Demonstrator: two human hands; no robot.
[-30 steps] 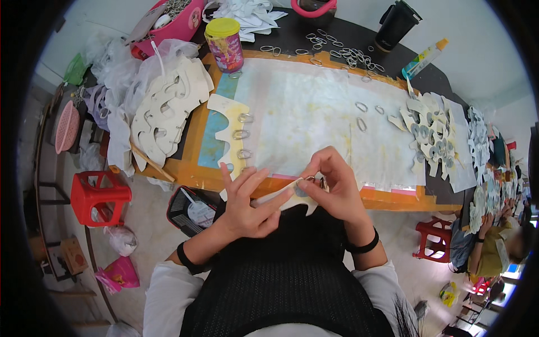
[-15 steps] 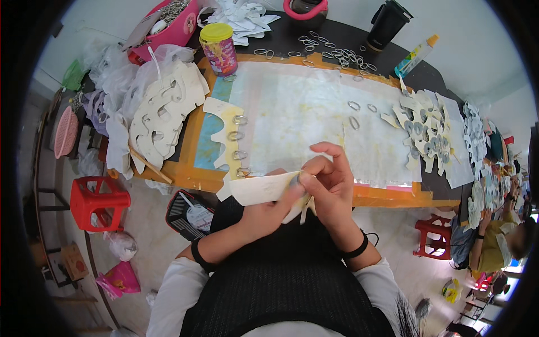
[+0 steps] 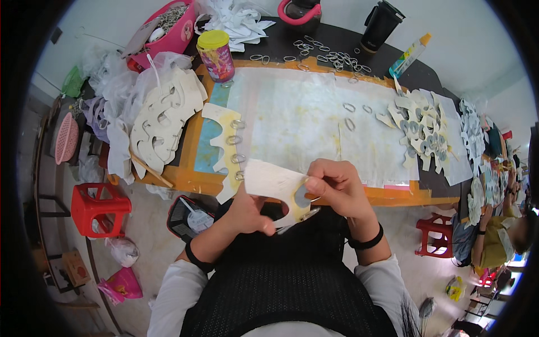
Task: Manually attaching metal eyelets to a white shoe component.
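Both hands hold one cream cut-out card piece (image 3: 270,181) with oval holes, just in front of the table's near edge. My left hand (image 3: 247,212) grips it from below. My right hand (image 3: 336,188) pinches its right end, where a small metal ring (image 3: 308,214) sits at the card's edge. On the table to the left lies another cut-out strip (image 3: 224,140) with several metal rings lined along its side.
The orange-edged table (image 3: 185,177) carries a stained paper sheet (image 3: 314,121), a pile of cut-outs (image 3: 160,123) at left, more cut-outs (image 3: 418,126) at right, loose rings (image 3: 331,56), a yellow-lidded can (image 3: 216,55), a pink basket (image 3: 168,22), a glue bottle (image 3: 410,56). Red stools (image 3: 95,208) stand below.
The card piece has been turned and lifted so its broad face now shows toward me. My right hand slid to its right end, my left hand moved beneath it.
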